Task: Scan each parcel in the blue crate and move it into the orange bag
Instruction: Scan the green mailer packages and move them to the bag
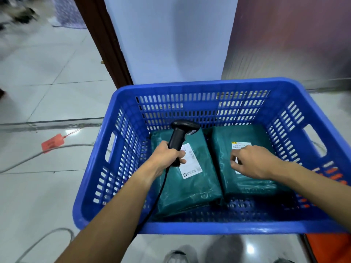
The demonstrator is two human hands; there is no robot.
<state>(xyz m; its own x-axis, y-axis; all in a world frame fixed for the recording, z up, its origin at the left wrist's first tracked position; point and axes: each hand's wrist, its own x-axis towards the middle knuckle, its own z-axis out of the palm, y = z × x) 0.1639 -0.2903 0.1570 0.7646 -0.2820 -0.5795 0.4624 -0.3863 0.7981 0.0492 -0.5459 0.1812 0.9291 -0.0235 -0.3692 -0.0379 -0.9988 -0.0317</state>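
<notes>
In the blue crate (pixel 190 85), the scanner (pixel 180 133) clenched in the left hand (pixel 169 157) should squarely face the label (pixel 241 145) the right hand (pixel 252 164) touches, its hold unclear.

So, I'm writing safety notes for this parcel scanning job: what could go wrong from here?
1. The right hand lies over part of the label on the right parcel, so a scan there may miss the barcode.
2. The cable of the scanner in the left hand crosses the crate at its near rim and could snag as parcels are lifted out.
3. Both parcels look alike, so the left parcel might be bagged unscanned.
</notes>
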